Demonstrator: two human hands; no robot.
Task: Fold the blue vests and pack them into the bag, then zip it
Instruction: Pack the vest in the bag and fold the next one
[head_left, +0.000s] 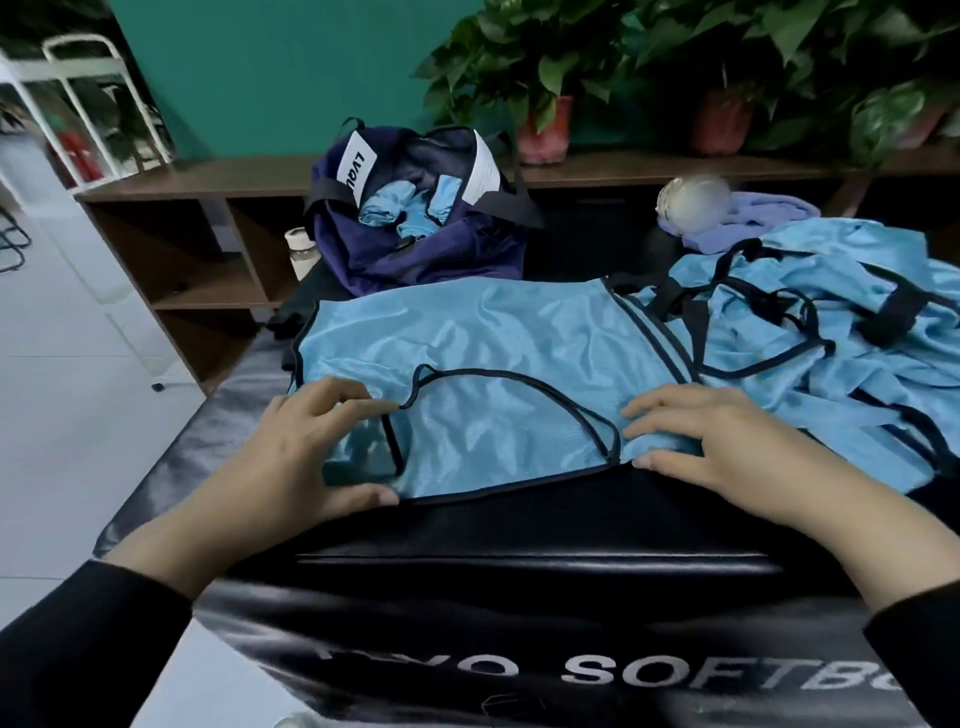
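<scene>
Across the frame's middle lies a light-blue mesh vest with black trim (493, 358), flat on the black padded table (519, 525). My left hand (306, 447) pinches its shoulder strap; my right hand (711, 441) presses flat, fingers spread. Folding begins; next, I judge, strap folds inward, toward the navy bag (415, 249) at upper centre.

A black padded table (519, 525) fills the foreground, its near face printed with large white letters, partly cut off. Behind it runs a low brown wooden shelf unit (208, 234) with open compartments. A small white-lidded bottle (301, 254) stands at its front. Potted green plants (545, 67) in reddish pots line the shelf top against a teal wall (270, 73). A lilac cloth (753, 218) lies far right beside a blurred round pale object (693, 202). A white metal rack (88, 104) stands at far left on pale floor tiles (67, 364).
</scene>
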